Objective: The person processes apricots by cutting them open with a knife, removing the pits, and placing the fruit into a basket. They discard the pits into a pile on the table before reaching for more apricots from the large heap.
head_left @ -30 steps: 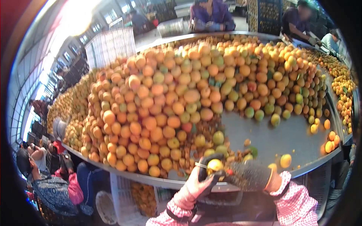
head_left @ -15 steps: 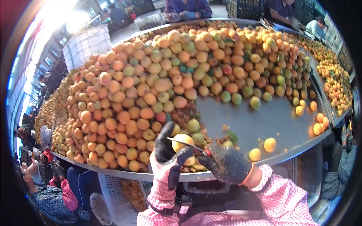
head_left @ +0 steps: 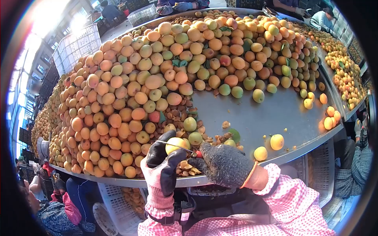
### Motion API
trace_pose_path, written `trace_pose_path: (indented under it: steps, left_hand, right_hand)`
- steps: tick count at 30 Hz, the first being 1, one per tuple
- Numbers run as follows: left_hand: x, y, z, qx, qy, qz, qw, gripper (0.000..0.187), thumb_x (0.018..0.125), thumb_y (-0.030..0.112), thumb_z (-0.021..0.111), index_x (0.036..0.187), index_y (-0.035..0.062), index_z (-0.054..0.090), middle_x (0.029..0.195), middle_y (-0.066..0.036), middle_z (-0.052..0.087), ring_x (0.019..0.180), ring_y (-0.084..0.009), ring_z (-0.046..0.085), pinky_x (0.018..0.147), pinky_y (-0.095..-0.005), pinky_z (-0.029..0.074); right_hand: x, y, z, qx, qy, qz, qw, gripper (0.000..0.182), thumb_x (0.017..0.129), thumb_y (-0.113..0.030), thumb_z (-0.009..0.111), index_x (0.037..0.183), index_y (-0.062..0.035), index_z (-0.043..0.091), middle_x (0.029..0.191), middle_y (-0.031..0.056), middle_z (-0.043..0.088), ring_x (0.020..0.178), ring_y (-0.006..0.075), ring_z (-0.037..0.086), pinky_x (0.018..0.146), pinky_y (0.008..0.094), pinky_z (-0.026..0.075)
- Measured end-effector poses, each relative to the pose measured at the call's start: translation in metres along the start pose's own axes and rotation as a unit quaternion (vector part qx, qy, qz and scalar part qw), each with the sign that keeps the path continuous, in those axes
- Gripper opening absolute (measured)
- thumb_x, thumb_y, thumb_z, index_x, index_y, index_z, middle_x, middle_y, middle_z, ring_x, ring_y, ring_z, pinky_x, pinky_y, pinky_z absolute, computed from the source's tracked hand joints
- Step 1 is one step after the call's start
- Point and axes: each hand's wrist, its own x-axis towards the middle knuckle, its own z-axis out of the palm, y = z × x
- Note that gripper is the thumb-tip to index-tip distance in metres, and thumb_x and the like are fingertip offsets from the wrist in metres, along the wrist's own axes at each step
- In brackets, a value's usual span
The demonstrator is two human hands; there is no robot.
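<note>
A yellow apricot (head_left: 177, 146) sits between the thumb and fingers of my left hand (head_left: 163, 159), which wears a black-coated glove. My right hand (head_left: 224, 164), in a dark grey glove, is closed on the red handle of a thin knife (head_left: 198, 154). The knife's narrow metal blade lies across the apricot and points left. Both hands are at the near rim of a metal table (head_left: 236, 114), close to cut apricot pieces (head_left: 188, 169) and greenish apricots (head_left: 194, 138).
A big heap of apricots (head_left: 130, 90) covers the table's left and far side. White crates stand at the back left (head_left: 76, 47) and below the near rim (head_left: 118, 200). Other people sit at the left (head_left: 59, 216), the right (head_left: 356, 173) and across the table.
Both hands, with the apricot and knife, appear a little further left in the view. The whole scene has shifted left and slightly up. The blade still lies across the apricot.
</note>
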Motion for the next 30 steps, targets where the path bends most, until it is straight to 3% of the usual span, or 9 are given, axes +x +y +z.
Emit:
trace_pose_path:
  steps: [3,9,10,11,14,16,22,26,30]
  left_hand:
    - [-0.002,0.000,0.006,0.187,0.029,0.029,0.982,0.045,0.074,-0.002,0.068,0.117,-0.0070,0.055,0.101,-0.010,0.062,0.086,-0.0151,0.060,0.078,-0.0265,0.050]
    - [0.001,0.003,0.007,0.133,0.036,0.012,0.990,0.053,0.071,0.001,0.071,0.120,-0.0043,0.052,0.103,-0.011,0.062,0.087,-0.0166,0.062,0.078,-0.0286,0.052]
    - [-0.001,0.000,0.005,0.188,0.031,0.050,0.980,0.059,0.069,0.002,0.074,0.123,-0.0025,0.051,0.105,-0.012,0.062,0.091,-0.0176,0.062,0.080,-0.0302,0.053]
    - [-0.003,0.000,-0.002,0.253,0.015,0.102,0.962,0.063,0.067,0.002,0.076,0.125,-0.0010,0.050,0.105,-0.012,0.062,0.094,-0.0196,0.062,0.085,-0.0319,0.051]
    - [0.003,-0.016,-0.008,0.293,-0.032,0.186,0.937,0.092,0.069,-0.001,0.075,0.143,0.0049,0.020,0.115,-0.011,0.054,0.106,-0.0178,0.054,0.092,-0.0318,0.046]
    - [0.006,-0.019,-0.004,0.139,-0.038,0.124,0.982,0.096,0.069,-0.002,0.075,0.144,0.0061,0.015,0.114,-0.011,0.052,0.103,-0.0167,0.054,0.090,-0.0310,0.046]
    - [0.011,-0.021,-0.018,0.080,-0.079,0.179,0.977,0.074,0.070,-0.003,0.074,0.134,0.0009,0.037,0.120,-0.008,0.052,0.106,-0.0128,0.051,0.094,-0.0300,0.043]
    - [0.007,-0.029,-0.029,-0.078,-0.074,0.038,0.994,0.053,0.069,0.000,0.075,0.116,0.0014,0.051,0.100,-0.002,0.059,0.092,-0.0092,0.053,0.086,-0.0250,0.045]
    - [-0.001,-0.016,-0.033,0.182,-0.050,0.056,0.980,0.061,0.081,0.031,0.068,0.126,-0.0035,0.044,0.099,-0.015,0.060,0.089,-0.0193,0.059,0.082,-0.0313,0.046]
  right_hand:
    - [0.001,0.014,-0.004,0.000,0.016,-0.158,0.987,0.026,0.084,-0.020,0.055,0.096,0.0029,0.055,0.074,0.0184,0.061,0.064,0.0331,0.062,0.054,0.0419,0.047]
    - [-0.014,0.032,0.002,-0.004,0.006,-0.140,0.990,0.044,0.081,-0.016,0.053,0.123,-0.0053,0.052,0.097,0.0177,0.059,0.083,0.0314,0.060,0.071,0.0385,0.048]
    - [-0.019,0.037,-0.002,0.113,-0.081,-0.037,0.990,0.046,0.085,-0.020,0.054,0.128,-0.0039,0.048,0.110,0.0171,0.059,0.099,0.0294,0.057,0.086,0.0370,0.045]
    - [-0.042,0.036,-0.007,0.509,-0.005,-0.009,0.860,0.049,0.093,-0.029,0.047,0.133,-0.0017,0.042,0.126,0.0145,0.052,0.114,0.0253,0.051,0.099,0.0347,0.038]
    - [-0.019,0.043,-0.020,0.473,-0.183,0.063,0.860,0.048,0.093,-0.017,0.050,0.134,0.0026,0.036,0.137,0.0130,0.042,0.124,0.0223,0.042,0.106,0.0308,0.032]
    - [-0.017,0.050,-0.006,-0.068,-0.029,0.039,0.997,0.030,0.091,-0.013,0.052,0.117,0.0014,0.052,0.109,0.0203,0.056,0.100,0.0330,0.054,0.086,0.0372,0.043]
    - [-0.005,0.033,0.024,-0.027,0.138,-0.016,0.990,0.021,0.092,-0.011,0.050,0.107,0.0030,0.055,0.095,0.0182,0.060,0.086,0.0324,0.058,0.079,0.0407,0.042]
    - [-0.003,0.030,0.033,-0.009,0.062,-0.013,0.998,0.026,0.093,-0.010,0.047,0.115,0.0024,0.054,0.098,0.0174,0.061,0.089,0.0310,0.058,0.082,0.0405,0.042]
    - [0.001,0.025,0.038,-0.022,0.022,-0.028,0.999,0.026,0.093,-0.010,0.047,0.116,0.0022,0.053,0.099,0.0172,0.060,0.090,0.0308,0.058,0.082,0.0406,0.042]
